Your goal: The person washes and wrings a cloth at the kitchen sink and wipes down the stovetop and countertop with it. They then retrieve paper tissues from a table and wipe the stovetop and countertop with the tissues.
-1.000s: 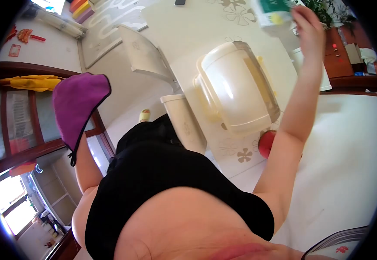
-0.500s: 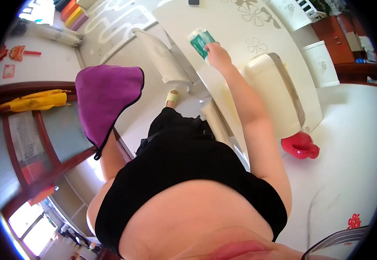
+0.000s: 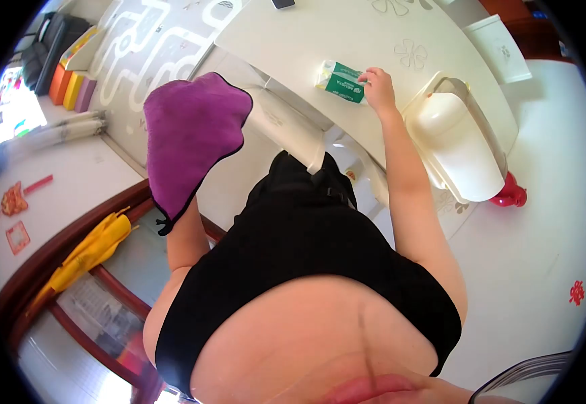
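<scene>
My right hand (image 3: 378, 89) touched the green packet (image 3: 343, 82) while purple cloth (image 3: 190, 135) hid my left hand; I couldn't tell either grip.

A home, by the look of it a room for eating and living in.
A cream chair (image 3: 286, 124) stood close to a long, pale surface (image 3: 276, 50) decorated with flower outlines, more like dining furniture than a workbench. Far left, a grey floor mat (image 3: 121, 77) carried looping white bands, with orange, yellow and purple boxes (image 3: 71, 89) beside it and a black padded seat (image 3: 54, 44) beyond. Red ornaments (image 3: 15, 199) brightened the left wall, and a red cut-out (image 3: 576, 293) decorated the white wall (image 3: 535, 256) on the right. Near left, a yellow cloth (image 3: 94, 249) hung by dark wooden framing (image 3: 116, 294) with glass panes, another household touch.
</scene>
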{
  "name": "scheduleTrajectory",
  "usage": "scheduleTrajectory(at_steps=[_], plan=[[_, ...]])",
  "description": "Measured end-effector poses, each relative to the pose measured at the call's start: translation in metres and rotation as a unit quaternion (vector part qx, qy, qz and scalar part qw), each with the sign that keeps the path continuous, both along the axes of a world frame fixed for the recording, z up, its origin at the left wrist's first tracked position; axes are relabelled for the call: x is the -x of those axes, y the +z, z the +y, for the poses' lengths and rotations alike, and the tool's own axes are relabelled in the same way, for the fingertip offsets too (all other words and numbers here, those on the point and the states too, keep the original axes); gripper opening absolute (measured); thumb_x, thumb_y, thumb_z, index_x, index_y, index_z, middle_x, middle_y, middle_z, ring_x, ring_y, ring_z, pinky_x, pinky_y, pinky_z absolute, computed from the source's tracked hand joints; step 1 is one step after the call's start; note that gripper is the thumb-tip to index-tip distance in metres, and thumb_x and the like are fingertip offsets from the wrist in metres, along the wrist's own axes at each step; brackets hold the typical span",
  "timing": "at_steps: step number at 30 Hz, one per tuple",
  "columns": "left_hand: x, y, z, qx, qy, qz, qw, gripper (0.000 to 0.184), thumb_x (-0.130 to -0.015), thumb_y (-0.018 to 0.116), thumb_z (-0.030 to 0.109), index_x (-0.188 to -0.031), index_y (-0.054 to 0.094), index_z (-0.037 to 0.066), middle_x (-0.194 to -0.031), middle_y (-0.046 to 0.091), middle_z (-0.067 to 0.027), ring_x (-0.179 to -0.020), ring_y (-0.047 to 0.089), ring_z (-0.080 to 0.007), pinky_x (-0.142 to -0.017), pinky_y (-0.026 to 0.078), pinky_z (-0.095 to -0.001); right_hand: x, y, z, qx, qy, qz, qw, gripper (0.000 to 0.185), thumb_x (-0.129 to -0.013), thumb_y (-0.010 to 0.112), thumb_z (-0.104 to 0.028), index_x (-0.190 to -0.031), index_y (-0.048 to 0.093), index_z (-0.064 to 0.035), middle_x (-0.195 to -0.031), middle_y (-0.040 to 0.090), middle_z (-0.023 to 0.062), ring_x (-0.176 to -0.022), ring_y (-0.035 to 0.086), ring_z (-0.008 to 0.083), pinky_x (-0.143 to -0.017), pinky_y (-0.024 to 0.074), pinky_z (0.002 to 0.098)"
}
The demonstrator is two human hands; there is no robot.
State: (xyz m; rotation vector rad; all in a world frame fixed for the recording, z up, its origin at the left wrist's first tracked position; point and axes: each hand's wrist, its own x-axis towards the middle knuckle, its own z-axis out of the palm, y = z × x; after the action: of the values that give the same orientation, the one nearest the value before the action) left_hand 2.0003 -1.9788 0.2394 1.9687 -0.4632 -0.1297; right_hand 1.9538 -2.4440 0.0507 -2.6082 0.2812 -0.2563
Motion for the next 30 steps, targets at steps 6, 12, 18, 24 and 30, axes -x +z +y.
scheduleTrajectory(at_steps=[6,12,18,24,30], plan=[[-0.033,-0.013,0.002,0.006,-0.040,0.012,0.999,0.032,-0.083,0.058,0.027,-0.111,0.047,0.014,-0.111,0.046,-0.0096,-0.107,0.043,-0.0245,-0.090,0.031,-0.0463,-0.016,0.001,0.019,0.084,-0.017,0.176,0.981,0.036,-0.081,0.057,-0.006,-0.111,0.068,-0.0208,-0.139,0.048,0.0052,-0.118,0.053,0.0276,-0.095,0.0480,0.0404],[-0.050,-0.021,-0.001,0.004,-0.060,0.018,0.998,0.031,-0.083,0.058,0.027,-0.109,0.047,0.014,-0.109,0.046,-0.0096,-0.106,0.044,-0.0248,-0.088,0.031,-0.0463,-0.031,-0.004,0.017,0.107,-0.029,0.257,0.960,0.027,-0.083,0.061,-0.012,-0.110,0.067,-0.0095,-0.130,0.054,0.0099,-0.110,0.058,0.0300,-0.091,0.0497,0.0390],[-0.059,-0.025,-0.004,0.000,-0.069,0.014,0.997,0.029,-0.082,0.058,0.027,-0.107,0.048,0.014,-0.107,0.046,-0.0096,-0.104,0.044,-0.0251,-0.087,0.031,-0.0462,-0.030,0.111,0.018,-0.139,-0.084,0.054,0.985,0.016,-0.083,0.068,-0.018,-0.090,0.067,-0.0036,-0.119,0.063,0.0124,-0.097,0.065,0.0264,-0.087,0.0522,0.0348],[-0.059,-0.028,-0.007,-0.015,-0.071,0.004,0.997,0.028,-0.081,0.058,0.027,-0.105,0.049,0.014,-0.105,0.047,-0.0096,-0.103,0.045,-0.0254,-0.086,0.032,-0.0461,0.015,0.144,-0.015,-0.742,0.091,-0.092,0.658,0.012,-0.088,0.066,-0.011,-0.099,0.062,-0.0070,-0.123,0.061,0.0164,-0.099,0.064,0.0250,-0.086,0.0517,0.0326],[-0.056,-0.026,-0.006,-0.040,-0.066,-0.014,0.997,0.027,-0.081,0.058,0.026,-0.103,0.049,0.014,-0.103,0.047,-0.0096,-0.101,0.045,-0.0256,-0.085,0.032,-0.0461,-0.011,0.054,0.026,-0.060,0.051,0.102,0.992,0.010,-0.081,0.066,-0.008,-0.090,0.068,-0.0109,-0.139,0.052,0.0093,-0.121,0.051,0.0285,-0.096,0.0454,0.0356]])
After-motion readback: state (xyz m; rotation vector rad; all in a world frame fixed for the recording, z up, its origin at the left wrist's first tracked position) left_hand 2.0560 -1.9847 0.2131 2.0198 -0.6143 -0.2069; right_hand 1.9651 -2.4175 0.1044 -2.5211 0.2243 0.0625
